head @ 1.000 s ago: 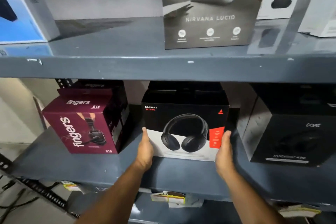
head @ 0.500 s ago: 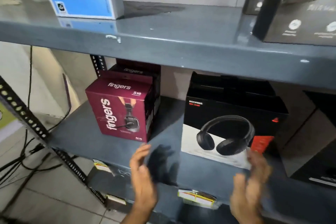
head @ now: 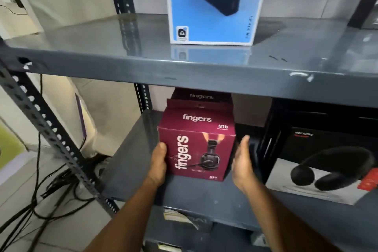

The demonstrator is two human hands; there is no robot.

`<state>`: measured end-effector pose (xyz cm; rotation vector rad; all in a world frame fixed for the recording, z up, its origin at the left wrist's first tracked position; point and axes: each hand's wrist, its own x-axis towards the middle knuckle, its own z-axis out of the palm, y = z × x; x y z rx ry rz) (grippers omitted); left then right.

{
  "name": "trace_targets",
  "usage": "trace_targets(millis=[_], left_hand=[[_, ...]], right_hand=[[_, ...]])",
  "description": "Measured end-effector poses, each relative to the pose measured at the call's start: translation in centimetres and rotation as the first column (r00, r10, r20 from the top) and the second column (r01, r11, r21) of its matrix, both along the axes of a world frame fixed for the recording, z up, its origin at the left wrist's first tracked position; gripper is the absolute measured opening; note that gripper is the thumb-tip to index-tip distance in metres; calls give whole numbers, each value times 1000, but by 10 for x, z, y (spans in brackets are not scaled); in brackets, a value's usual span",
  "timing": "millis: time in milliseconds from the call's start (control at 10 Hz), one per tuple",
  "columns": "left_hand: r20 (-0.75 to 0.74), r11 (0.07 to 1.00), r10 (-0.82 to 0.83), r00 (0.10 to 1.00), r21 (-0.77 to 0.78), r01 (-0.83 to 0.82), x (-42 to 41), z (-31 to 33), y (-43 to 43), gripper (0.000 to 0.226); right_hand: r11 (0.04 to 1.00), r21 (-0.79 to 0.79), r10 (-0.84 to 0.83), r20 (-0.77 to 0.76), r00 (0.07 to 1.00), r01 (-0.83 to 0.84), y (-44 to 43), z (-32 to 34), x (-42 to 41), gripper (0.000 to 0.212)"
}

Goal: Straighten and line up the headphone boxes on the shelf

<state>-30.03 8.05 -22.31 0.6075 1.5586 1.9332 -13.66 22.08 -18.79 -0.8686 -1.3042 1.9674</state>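
Two maroon headphone boxes (head: 196, 149) stood one behind the other on the grey shelf (head: 204, 196), the front one upright near the shelf's front edge. The left hand (head: 159, 161) lay flat against its left side, fingers extended, while the right hand (head: 242, 161) was spread open just beside its right side, contact unclear. A black headphone box (head: 319, 161) stood to the right; a blue box (head: 212, 6) occupied the upper shelf.

Second maroon box (head: 201, 96) mostly hidden behind front maroon box (head: 197, 149); black box (head: 327, 161) cut off at right edge; small print under its logo blurred, unreadable.
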Motion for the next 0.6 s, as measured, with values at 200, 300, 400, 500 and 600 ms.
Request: trace_targets(millis=[200, 300, 400, 500, 600], left_hand=[[-74, 997, -63, 995, -55, 59, -3, 3, -1, 78], [-141, 995, -89, 986, -48, 83, -6, 7, -6, 86], [-163, 997, -44, 986, -69, 33, 1, 15, -15, 99], [-239, 985, 102, 966, -114, -133, 21, 15, -44, 92], [-402, 973, 123, 907, -129, -190, 37, 12, -62, 96]], right_hand=[[998, -57, -28, -1, 1000, 28, -16, -4, -12, 90], [998, -38, -57, -43, 997, 55, -23, 3, -12, 85], [991, 33, -131, -9, 991, 132, -31, 10, -1, 92], [960, 237, -175, 88, 981, 150, -47, 12, 35, 115], [891, 430, -225, 144, 964, 144, -56, 9, 63, 82]])
